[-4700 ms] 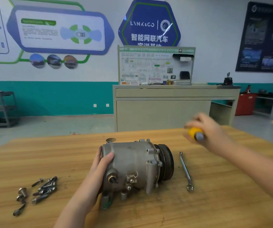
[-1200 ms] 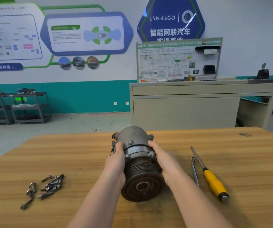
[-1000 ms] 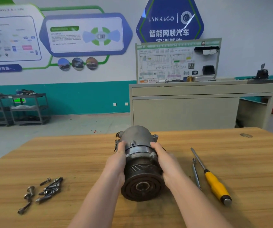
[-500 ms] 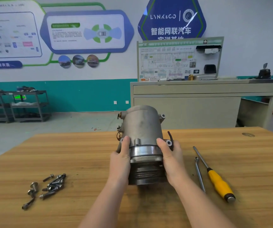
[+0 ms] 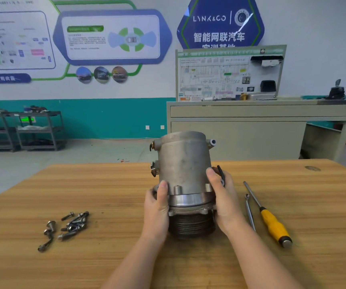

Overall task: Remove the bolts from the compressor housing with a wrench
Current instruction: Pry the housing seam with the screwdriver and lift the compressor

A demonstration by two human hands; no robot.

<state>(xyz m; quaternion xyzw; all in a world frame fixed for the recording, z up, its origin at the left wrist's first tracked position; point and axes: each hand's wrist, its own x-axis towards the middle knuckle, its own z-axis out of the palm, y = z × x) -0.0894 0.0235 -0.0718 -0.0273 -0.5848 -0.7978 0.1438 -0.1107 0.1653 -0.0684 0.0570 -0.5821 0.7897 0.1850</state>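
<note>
Standing compressor (image 5: 185, 163) upright now, both hands (image 5: 157, 207) gripping.

Automotive training workshop — classroom-style. Wall posters (image 5: 109, 37) show car diagrams; blue hexagon sign (image 5: 220, 24) reads LYNK&CO with Chinese text. Wiring-diagram training board (image 5: 228, 74) stands on a beige bench (image 5: 251, 113). Metal shelving racks (image 5: 22, 130) with parts against the teal-banded wall, bare concrete floor. Wooden worktable (image 5: 105, 184) up front carries a compressor (image 5: 185, 163), loose bolts (image 5: 68, 226), a wrench (image 5: 249, 212) and a yellow-handled screwdriver (image 5: 272, 224) — mechanic's practice setup.
</note>
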